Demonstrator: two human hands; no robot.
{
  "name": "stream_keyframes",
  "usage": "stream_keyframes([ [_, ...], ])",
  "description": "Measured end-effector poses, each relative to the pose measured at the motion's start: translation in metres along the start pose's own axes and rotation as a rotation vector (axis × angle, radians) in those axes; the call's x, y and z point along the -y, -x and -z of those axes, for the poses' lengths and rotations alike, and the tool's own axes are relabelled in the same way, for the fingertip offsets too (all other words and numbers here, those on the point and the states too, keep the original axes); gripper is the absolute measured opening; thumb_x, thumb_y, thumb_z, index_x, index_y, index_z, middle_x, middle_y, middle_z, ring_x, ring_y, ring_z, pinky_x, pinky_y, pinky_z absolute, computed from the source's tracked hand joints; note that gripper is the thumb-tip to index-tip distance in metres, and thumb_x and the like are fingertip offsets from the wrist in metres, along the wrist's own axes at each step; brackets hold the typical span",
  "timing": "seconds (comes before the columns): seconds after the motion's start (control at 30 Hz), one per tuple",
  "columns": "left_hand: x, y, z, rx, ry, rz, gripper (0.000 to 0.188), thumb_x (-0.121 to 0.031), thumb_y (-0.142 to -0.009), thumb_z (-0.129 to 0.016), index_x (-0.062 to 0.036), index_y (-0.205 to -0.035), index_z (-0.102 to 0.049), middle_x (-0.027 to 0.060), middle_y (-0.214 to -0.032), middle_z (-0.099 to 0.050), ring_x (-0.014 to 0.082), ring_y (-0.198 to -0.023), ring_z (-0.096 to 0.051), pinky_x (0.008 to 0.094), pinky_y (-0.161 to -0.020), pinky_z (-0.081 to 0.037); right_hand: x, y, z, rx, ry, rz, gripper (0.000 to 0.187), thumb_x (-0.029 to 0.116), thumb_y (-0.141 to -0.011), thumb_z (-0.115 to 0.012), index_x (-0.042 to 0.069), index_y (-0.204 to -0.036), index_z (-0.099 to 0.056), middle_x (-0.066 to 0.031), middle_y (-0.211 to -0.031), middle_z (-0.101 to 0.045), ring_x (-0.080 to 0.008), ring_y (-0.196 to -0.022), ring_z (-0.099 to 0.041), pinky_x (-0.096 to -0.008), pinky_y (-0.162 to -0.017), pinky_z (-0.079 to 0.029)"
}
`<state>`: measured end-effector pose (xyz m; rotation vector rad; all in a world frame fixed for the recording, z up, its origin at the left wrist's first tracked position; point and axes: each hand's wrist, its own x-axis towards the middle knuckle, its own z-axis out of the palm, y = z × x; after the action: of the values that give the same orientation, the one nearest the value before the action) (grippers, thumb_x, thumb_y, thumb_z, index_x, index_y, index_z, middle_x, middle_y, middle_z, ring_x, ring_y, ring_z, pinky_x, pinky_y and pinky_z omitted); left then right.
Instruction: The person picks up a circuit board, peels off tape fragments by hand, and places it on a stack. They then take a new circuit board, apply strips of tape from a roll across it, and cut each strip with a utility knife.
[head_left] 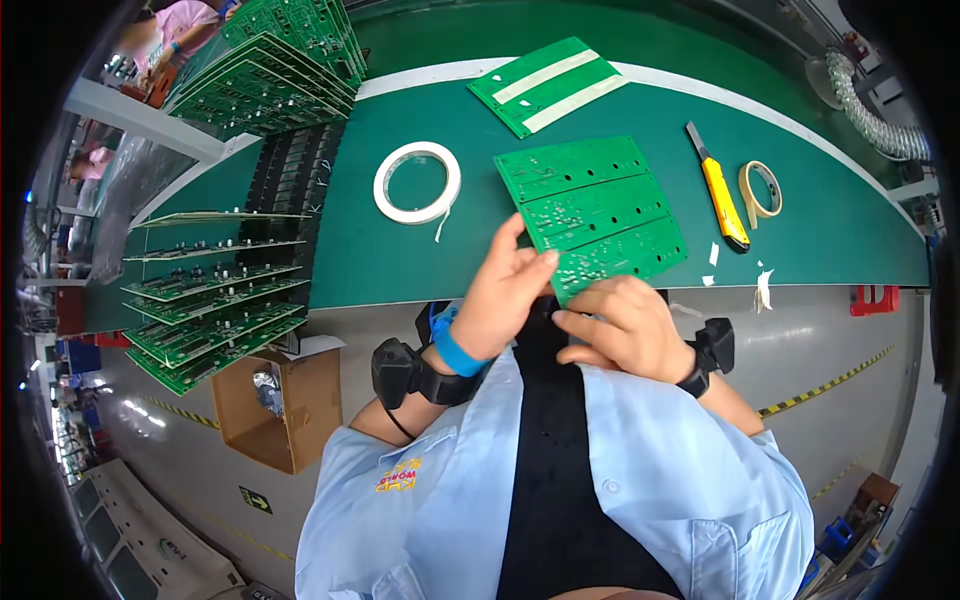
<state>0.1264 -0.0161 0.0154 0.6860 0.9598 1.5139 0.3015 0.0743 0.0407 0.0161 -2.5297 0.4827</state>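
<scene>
A green circuit board (603, 205), marked by long dark slots and rows of solder points, is tilted up over the near edge of the table. My left hand (505, 290) pinches its left edge between thumb and fingers. At the board's near edge, my right hand (630, 322) has its fingers curled against it; the fingertips are partly hidden. Beyond it lies another green board (540, 84) with two pale tape strips across it. To the left is a roll of white tape (383, 188). A yellow utility knife (722, 195) and a smaller tan tape roll (747, 192) lie on the right.
Racked circuit boards (215, 300) stand at the left, with more boards (275, 85) behind them. Scraps of white tape (763, 290) lie by the table's near edge. A cardboard box (275, 410) sits on the floor. Another person (180, 35) is at the far left.
</scene>
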Motion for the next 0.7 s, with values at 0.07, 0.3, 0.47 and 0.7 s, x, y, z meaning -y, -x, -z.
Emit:
stream_keyframes([
  [0.07, 0.002, -0.003, 0.007, -0.064, -0.077, 0.009, 0.058, -0.006, -0.103, -0.047, -0.0043, -0.155, -0.02, 0.0134, -0.121, -0.065, 0.0182, -0.106, -0.066, 0.0319, -0.089, -0.055, -0.008, 0.001, -0.001, -0.025, -0.011, -0.002, 0.033, 0.027, -0.077, -0.08, 0.01, -0.104, -0.07, -0.0044, -0.1, -0.064, -0.0239, -0.092, -0.062, -0.0383, -0.076, -0.049],
  [0.3, -0.011, -0.005, 0.031, -0.385, -0.748, 0.047, 0.038, -0.012, -0.094, -0.061, 0.0011, -0.129, -0.058, 0.0159, -0.099, -0.069, 0.0202, -0.09, -0.068, 0.0323, -0.075, -0.051, -0.056, 0.02, 0.018, -0.135, 0.103, -0.582, 0.032, 0.02, -0.088, -0.071, 0.004, -0.116, -0.068, -0.0177, -0.123, -0.062, -0.0373, -0.112, -0.058, -0.0447, -0.096, -0.046],
  [0.47, -0.022, -0.016, 0.039, -0.41, -1.202, -0.143, 0.043, -0.014, -0.089, -0.068, 0.0005, -0.129, -0.059, 0.0164, -0.1, -0.066, 0.0316, -0.09, -0.065, 0.0406, -0.081, -0.052, -0.053, 0.027, 0.021, -0.007, 0.142, -0.729, 0.051, 0.022, -0.084, -0.075, 0.003, -0.129, -0.06, -0.02, -0.133, -0.055, -0.0389, -0.12, -0.054, -0.0459, -0.1, -0.044],
  [0.7, -0.016, -0.018, 0.03, -0.291, -1.144, -0.306, 0.052, -0.017, -0.09, -0.07, 0.0021, -0.135, -0.053, 0.0238, -0.125, -0.061, 0.0372, -0.112, -0.061, 0.0408, -0.095, -0.049, -0.029, 0.016, 0.019, 0.09, 0.212, -0.792, 0.085, 0.034, -0.065, -0.088, 0.003, -0.136, -0.053, -0.0266, -0.137, -0.048, -0.0436, -0.119, -0.053, -0.0464, -0.099, -0.046],
])
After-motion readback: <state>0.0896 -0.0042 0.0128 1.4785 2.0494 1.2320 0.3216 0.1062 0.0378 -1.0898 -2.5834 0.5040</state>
